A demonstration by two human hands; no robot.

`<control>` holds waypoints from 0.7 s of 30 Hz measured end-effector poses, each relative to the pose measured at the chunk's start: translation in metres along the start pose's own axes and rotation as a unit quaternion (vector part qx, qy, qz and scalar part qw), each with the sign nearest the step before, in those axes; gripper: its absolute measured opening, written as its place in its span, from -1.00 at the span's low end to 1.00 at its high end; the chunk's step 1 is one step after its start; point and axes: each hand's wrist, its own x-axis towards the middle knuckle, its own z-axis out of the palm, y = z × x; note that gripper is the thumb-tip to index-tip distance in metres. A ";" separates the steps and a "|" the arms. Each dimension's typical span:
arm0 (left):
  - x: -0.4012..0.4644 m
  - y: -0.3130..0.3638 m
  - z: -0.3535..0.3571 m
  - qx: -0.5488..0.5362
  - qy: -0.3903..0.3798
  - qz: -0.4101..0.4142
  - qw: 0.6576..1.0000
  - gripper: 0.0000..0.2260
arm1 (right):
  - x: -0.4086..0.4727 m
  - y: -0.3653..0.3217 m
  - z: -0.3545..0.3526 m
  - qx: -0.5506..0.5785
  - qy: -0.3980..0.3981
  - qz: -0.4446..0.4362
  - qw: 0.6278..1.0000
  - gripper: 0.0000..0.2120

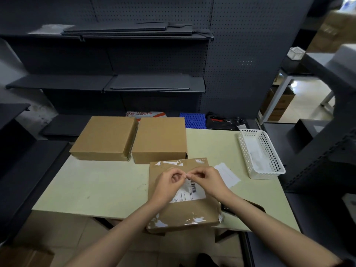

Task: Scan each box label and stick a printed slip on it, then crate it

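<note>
**Both hands pinching a slip above the near box**

We see both forearms reaching in from the bottom edge and converging over the near box (pixel 183 212), a flat brown carton with clear tape at its corners that lies on the pale green table (pixel 100 187) and overhangs the table's front edge. The left hand (pixel 169 183) comes in from the lower left, wrist slightly bent, its fingers curled with thumb and forefinger pressed together at the tip. The right hand (pixel 207 180) mirrors it from the lower right, knuckles up, its thumb and forefinger likewise closed. The two pinches meet just above the box, and between them we make out the edge of a small white slip (pixel 186 176); it is too small for us to say whether it is one piece or a piece parting from its backing. Neither hand rests on the box itself.

Directly beneath the hands, on the box's top face, sits a white label (pixel 189 192) with a barcode, partly hidden by the left hand. Just right of the box, a white sheet of paper (pixel 228 175) lies flat on the table. Further right of the box stands a white perforated basket (pixel 269 151) with white paper in it. Behind the box, two larger plain brown boxes sit side by side, the left one (pixel 105 137) and the right one (pixel 159 139), the latter nearly touching the near box's far edge.
</note>
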 end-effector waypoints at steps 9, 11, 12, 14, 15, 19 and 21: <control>0.004 -0.001 0.011 -0.001 0.007 -0.004 1.000 -0.88 | -0.002 0.020 -0.022 -0.044 0.097 0.053 0.993 -0.89; 0.007 -0.004 0.010 0.017 0.008 -0.015 1.000 -0.90 | -0.001 0.028 -0.036 -0.047 0.128 0.073 0.988 -0.87; 0.009 -0.006 0.009 0.029 0.007 -0.019 0.999 -0.92 | -0.001 0.033 -0.044 -0.052 0.141 0.084 0.985 -0.88; 0.014 -0.009 0.009 0.038 0.010 -0.022 0.999 -0.93 | -0.002 0.042 -0.059 -0.059 0.166 0.107 0.979 -0.89; 0.017 -0.010 0.010 0.039 0.013 -0.025 0.999 -0.93 | -0.003 0.046 -0.067 -0.061 0.176 0.115 0.976 -0.89; 0.029 -0.011 0.017 0.042 0.028 -0.038 0.998 -0.87 | -0.008 0.063 -0.096 -0.069 0.213 0.145 0.964 -0.89; 0.036 -0.008 0.021 0.030 0.037 -0.056 0.997 -0.89 | -0.011 0.071 -0.109 -0.077 0.223 0.158 0.959 -0.91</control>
